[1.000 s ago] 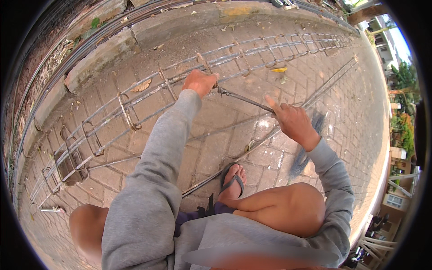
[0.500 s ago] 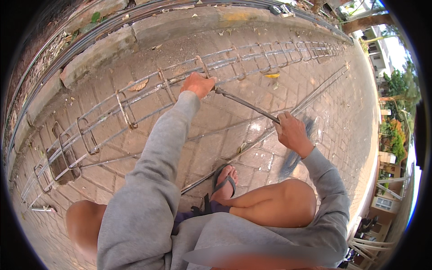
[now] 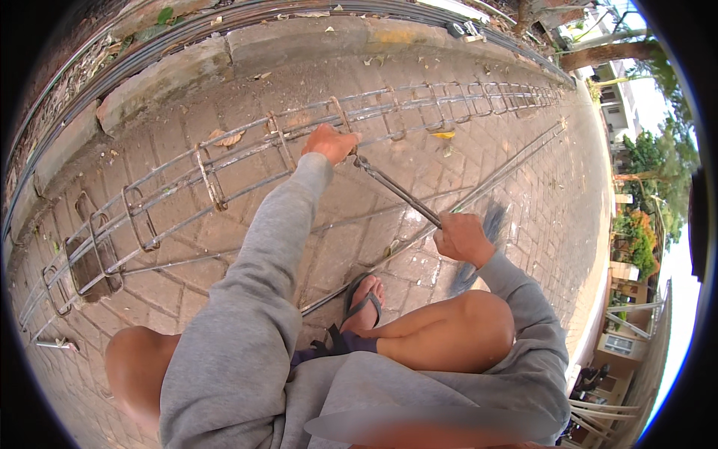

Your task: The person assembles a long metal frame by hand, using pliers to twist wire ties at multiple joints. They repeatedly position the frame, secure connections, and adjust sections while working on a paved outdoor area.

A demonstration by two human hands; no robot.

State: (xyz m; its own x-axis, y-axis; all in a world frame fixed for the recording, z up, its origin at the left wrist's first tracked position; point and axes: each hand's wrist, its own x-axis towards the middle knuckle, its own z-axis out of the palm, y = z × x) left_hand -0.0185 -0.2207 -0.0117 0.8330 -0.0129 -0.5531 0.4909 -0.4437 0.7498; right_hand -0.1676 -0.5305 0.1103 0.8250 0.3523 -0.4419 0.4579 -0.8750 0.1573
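A long steel rebar cage (image 3: 209, 176) with square stirrups lies across the paving in front of me. My left hand (image 3: 329, 142) is closed around one of its bars, beside a stirrup (image 3: 340, 116) near the middle. In my right hand (image 3: 461, 238) are the long, closed-together handles of a pair of pincers (image 3: 400, 191). The pincers slant up and left, and their jaws meet the cage right beside my left fingers. Whatever the jaws bite on is too small to make out.
Loose straight bars (image 3: 479, 191) lie between my sandalled foot (image 3: 363, 303) and the cage. A bundle of thin dark wire (image 3: 493, 221) rests beyond my right hand. Along the far side runs a concrete kerb (image 3: 299, 41), with more long rods (image 3: 187, 34) behind it.
My right hand has swung toward me and left, bringing the pincers' handles with it. My left hand keeps its place on the cage. The view has shifted slightly.
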